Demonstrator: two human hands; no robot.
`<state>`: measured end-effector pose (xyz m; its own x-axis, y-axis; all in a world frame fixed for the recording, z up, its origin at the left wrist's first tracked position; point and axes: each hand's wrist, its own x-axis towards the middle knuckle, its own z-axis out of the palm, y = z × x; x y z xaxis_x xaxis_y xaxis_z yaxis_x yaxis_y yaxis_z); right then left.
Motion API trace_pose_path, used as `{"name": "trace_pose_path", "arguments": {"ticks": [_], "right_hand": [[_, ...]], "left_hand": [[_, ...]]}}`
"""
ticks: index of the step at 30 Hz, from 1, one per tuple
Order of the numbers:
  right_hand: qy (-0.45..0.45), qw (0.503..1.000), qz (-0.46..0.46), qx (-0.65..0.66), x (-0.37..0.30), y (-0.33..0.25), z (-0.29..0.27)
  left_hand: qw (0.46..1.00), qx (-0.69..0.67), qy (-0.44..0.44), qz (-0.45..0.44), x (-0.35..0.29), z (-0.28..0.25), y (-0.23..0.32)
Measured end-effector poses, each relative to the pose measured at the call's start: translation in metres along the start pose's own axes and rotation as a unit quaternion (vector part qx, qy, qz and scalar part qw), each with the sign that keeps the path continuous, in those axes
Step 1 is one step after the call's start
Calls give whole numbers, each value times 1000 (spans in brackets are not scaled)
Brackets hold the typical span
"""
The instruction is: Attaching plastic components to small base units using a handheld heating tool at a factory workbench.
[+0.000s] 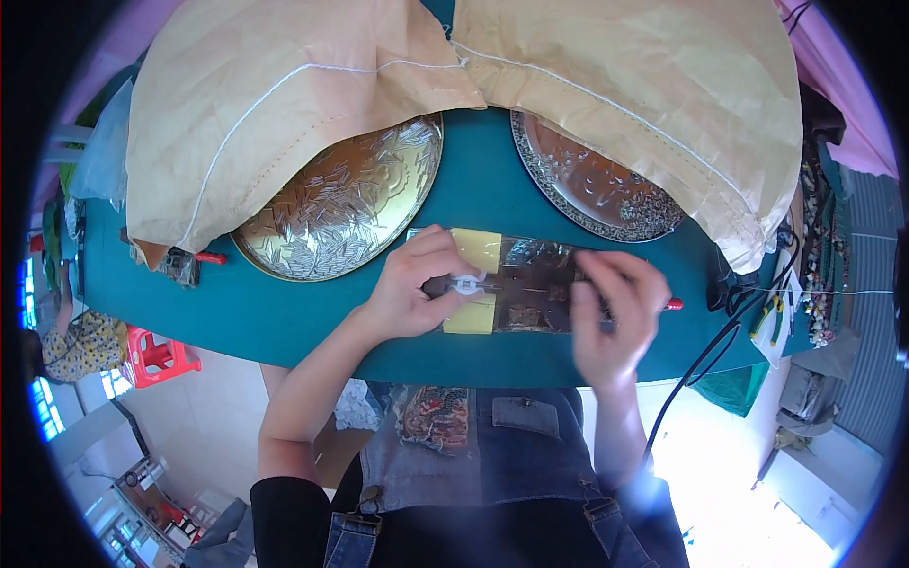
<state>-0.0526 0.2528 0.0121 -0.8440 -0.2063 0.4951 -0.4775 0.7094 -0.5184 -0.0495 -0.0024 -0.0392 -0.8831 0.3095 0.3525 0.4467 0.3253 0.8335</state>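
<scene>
A flat dark board with yellow strips across its left end lies in front of me on the green table. At that left end, the thumb and fingers of my left hand are closed on a small white piece. Over the board's right end is my right hand, thumb and forefinger toward the board. Motion smears its fingers, so whether they grip anything does not show. A thin line seems to run along the board's middle between the hands; it is too fine to name.
Behind the board stand a gold round tray of short silvery tubes and a second round tray with small bits along its rim. Brown paper sheets partly cover both. Right: black cable, yellow-handled pliers. A red stool stands left.
</scene>
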Motion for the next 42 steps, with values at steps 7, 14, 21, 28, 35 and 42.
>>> {"name": "trace_pose_path", "arguments": {"ticks": [7,14,21,28,35,42], "right_hand": [[170,931,323,-22,-62,111,-30],[336,741,400,421,-58,127,-38],[312,686,283,593,-15,100,-56],[296,849,247,362,-3,70,-50],[212,945,199,150,-1,58,-54],[111,986,8,124,17,23,-40]], "left_hand": [[1000,12,10,-8,1,1,2],[999,22,21,-23,-3,2,-1],[999,27,15,-27,-2,2,1],[1000,30,5,-8,-3,2,1],[999,42,10,-10,-1,1,0],[998,50,4,-21,-5,1,2]]}}
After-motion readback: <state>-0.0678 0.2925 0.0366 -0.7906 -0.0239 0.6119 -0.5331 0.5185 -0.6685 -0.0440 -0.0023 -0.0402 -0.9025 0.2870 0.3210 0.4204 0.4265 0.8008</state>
